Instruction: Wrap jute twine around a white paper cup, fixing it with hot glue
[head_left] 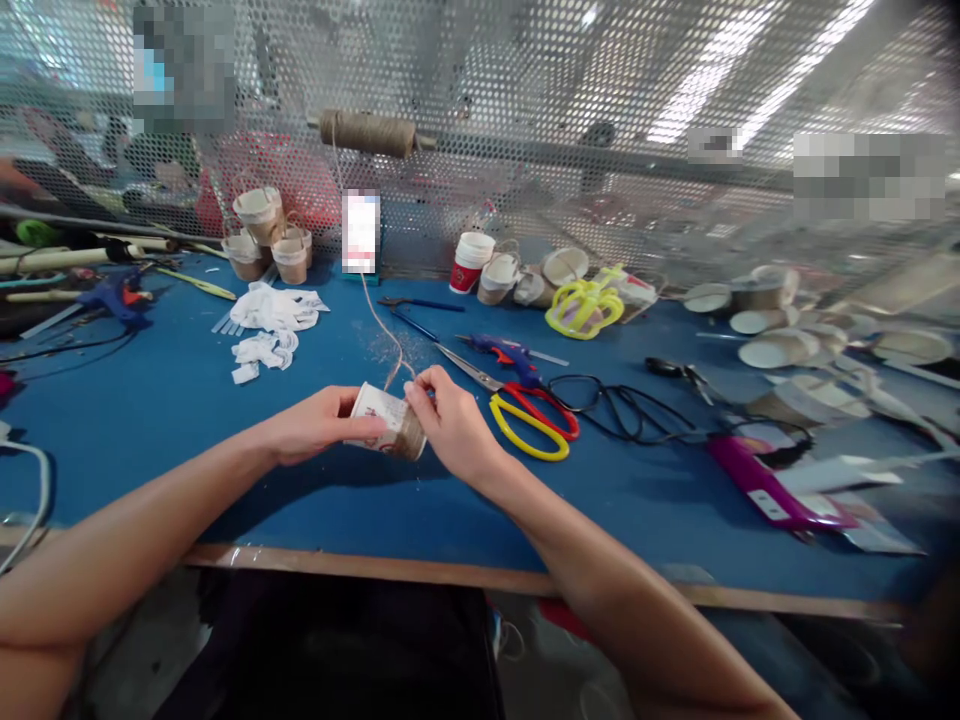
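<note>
My left hand grips a small paper cup lying on its side just above the blue table. Brown twine wraps the cup's right end. My right hand is closed on that wrapped end and pinches the twine strand, which runs up to a twine spool mounted on the perforated metal screen.
Yellow and red scissors and a blue glue gun lie right of my hands, with black cable beside them. Twine-wrapped cups stand back left, white paper scraps near them. More cups and lids sit back right. A purple tool lies right.
</note>
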